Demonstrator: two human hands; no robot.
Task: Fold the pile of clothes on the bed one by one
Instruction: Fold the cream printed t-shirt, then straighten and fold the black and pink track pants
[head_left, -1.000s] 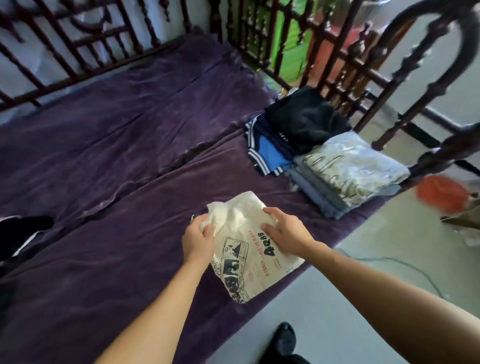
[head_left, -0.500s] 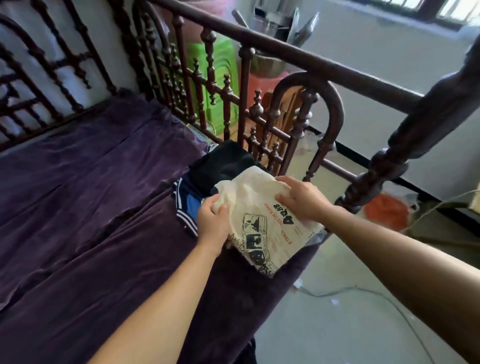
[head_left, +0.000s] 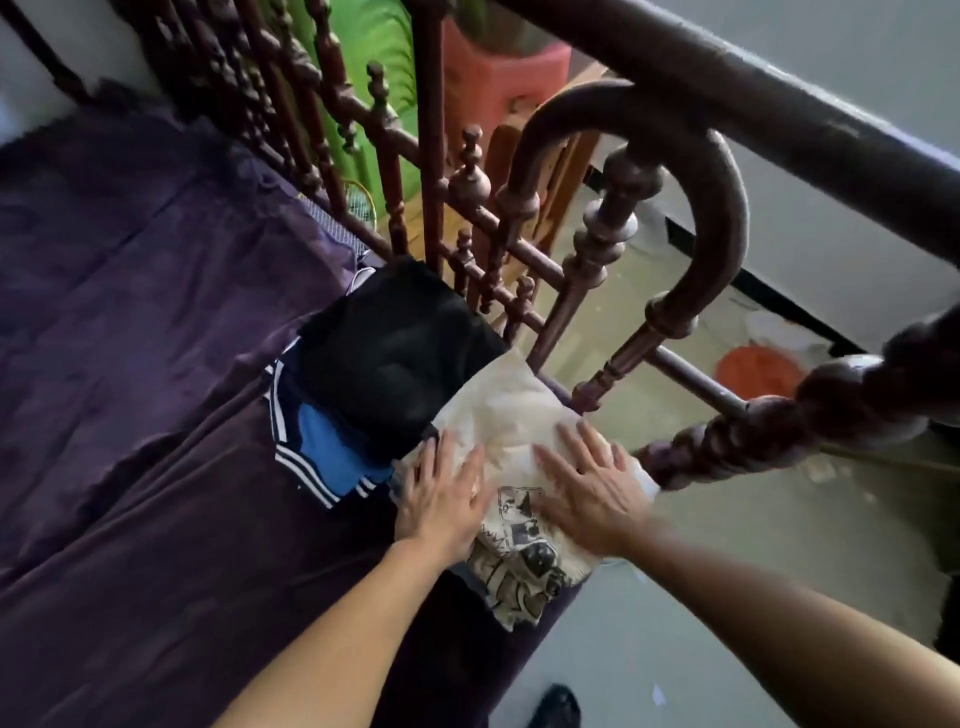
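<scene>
Half a second ago we were carrying the folded cream cotton T-shirt with a black comic print (head_left: 519, 410), gripped in both hands. Now it lies at the right corner of the purple-covered bed (head_left: 130, 364), just beside the folded black garment (head_left: 395, 353). Our left hand (head_left: 441, 504) and right hand (head_left: 587, 499) press it flat, fingers straight and spread — this piece looks finished. It lies compact, its printed end overhanging the bed's edge.

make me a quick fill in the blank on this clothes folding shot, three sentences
1. The cream shirt is pressed by ____ flat hands: the left hand and the right hand.
2. The bed cover is ____.
3. The black garment lies on a ____ striped garment.
Missing words: two; purple; blue.
</scene>
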